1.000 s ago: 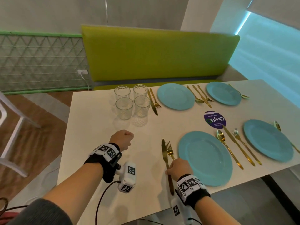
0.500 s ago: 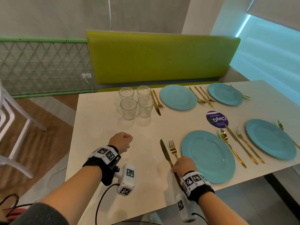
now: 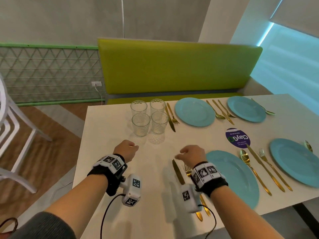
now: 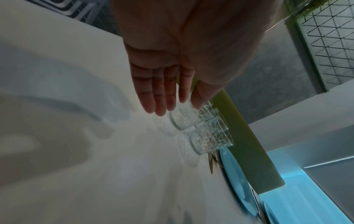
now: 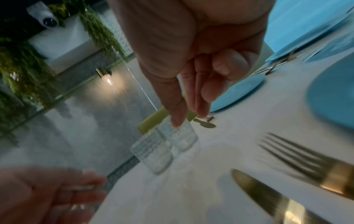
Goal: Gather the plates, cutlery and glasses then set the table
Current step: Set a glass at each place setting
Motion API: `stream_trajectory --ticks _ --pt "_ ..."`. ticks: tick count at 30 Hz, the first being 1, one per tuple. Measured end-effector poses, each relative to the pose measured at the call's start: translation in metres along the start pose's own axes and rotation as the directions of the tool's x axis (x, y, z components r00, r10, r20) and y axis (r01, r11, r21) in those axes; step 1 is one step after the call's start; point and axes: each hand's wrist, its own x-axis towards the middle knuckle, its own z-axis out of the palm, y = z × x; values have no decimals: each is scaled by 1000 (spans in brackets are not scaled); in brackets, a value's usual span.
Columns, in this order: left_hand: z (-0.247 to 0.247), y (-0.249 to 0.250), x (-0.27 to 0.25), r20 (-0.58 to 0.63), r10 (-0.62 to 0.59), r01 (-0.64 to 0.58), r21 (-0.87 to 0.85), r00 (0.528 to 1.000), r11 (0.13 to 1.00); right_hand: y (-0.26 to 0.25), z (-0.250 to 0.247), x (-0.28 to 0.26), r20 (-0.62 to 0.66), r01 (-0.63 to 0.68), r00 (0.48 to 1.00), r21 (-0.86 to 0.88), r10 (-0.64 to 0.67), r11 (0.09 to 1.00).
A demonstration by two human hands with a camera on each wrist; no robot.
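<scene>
Four clear textured glasses (image 3: pixel 149 117) stand clustered at the far left of the white table (image 3: pixel 107 135). My left hand (image 3: pixel 131 147) hovers just short of them; in the left wrist view its fingers (image 4: pixel 161 97) are straight and hold nothing. My right hand (image 3: pixel 180 155) hangs above the table with loosely extended fingers (image 5: pixel 178 109), empty, over the gold knife (image 3: pixel 177 171) and fork (image 3: pixel 187 169) that lie left of the near blue plate (image 3: pixel 233 178). Three more blue plates (image 3: pixel 195 112) (image 3: pixel 246 108) (image 3: pixel 296 159) have gold cutlery beside them.
A purple round sticker (image 3: pixel 237 138) sits mid-table. A green bench (image 3: pixel 172 66) runs along the far edge. A white chair (image 3: pixel 10 128) stands on the left, beside the table. Cables hang from both wrist cameras over the table's near edge.
My right hand has let go of the knife and fork handles and risen forward toward the glasses. My left hand has moved slightly forward.
</scene>
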Motion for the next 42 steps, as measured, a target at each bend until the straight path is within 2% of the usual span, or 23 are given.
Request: stream_trajectory --ticks 3,6,11,16,20,25,34,42 --pt "-6 8 26 -29 -45 44 -22 999 999 -34 -5 40 -13 15 1000 150 -13 989" --pt "-6 16 49 -58 -59 58 -22 997 998 -55 -2 78 4 -21 1000 207 21 978" --pt "4 28 81 -123 0 -2 -17 992 1000 -66 14 123 -19 -2 1000 238 7 971" --pt "15 32 105 -166 60 -66 -33 984 997 -68 28 147 14 30 999 275 -35 961" --pt "22 29 111 -166 117 -126 -46 979 991 -66 35 153 20 93 995 279 -102 956" --pt "23 25 113 -191 142 -156 -59 971 986 -64 41 156 -24 122 992 330 -121 936" --pt "30 21 96 -204 181 -192 -36 962 981 -59 45 152 -59 174 985 256 -165 951" --pt "31 18 78 -237 203 -225 -68 950 972 -45 29 138 -86 185 983 389 -164 902"
